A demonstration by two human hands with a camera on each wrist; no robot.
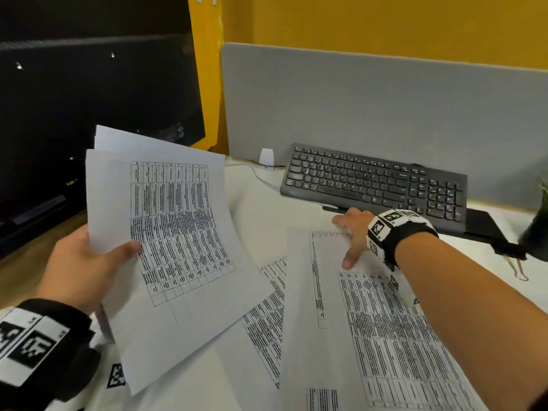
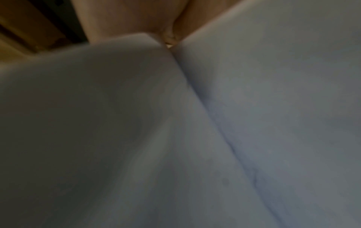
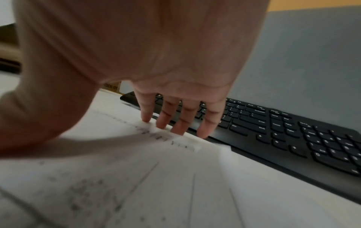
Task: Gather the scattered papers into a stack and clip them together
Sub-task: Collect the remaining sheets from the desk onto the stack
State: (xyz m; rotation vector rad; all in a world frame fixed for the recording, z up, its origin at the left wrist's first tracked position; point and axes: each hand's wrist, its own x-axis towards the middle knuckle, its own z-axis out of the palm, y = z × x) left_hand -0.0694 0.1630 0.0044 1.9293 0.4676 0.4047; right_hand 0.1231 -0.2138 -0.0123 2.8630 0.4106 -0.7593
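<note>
The left wrist view is dark and blurry. We can only make out the backs of two pale sheets and a bit of skin at the top. In the right wrist view the print on the paper is smeared, so we cannot read it. In the head view the words in the tables are too small to read. The plant (image 1: 538, 229) at the right edge is cut off.

Our left hand (image 1: 78, 266) holds up a few held sheets (image 1: 175, 250), off the desk. The thumb lies on the front of the top sheet and pinches it; the other fingers are hidden behind the paper. One more sheet peeks out at the top behind the front one. We cannot count them all.

Our right hand (image 1: 354, 232) is spread flat on the far end of a loose sheet (image 1: 382, 327) lying on the desk (image 1: 261, 209). Its fingers (image 3: 181, 125) are straight and a little apart, with the tips on the sheet's edge, just beside the black keyboard (image 1: 375, 180). Another loose sheet, the middle sheet (image 1: 267, 318), lies between the two hands, partly under the sheet on the right.

A binder clip (image 1: 508, 252) sits on the desk to the right of our right arm, well apart from both hands. There are no boxes or trays here for us to tell about.
</note>
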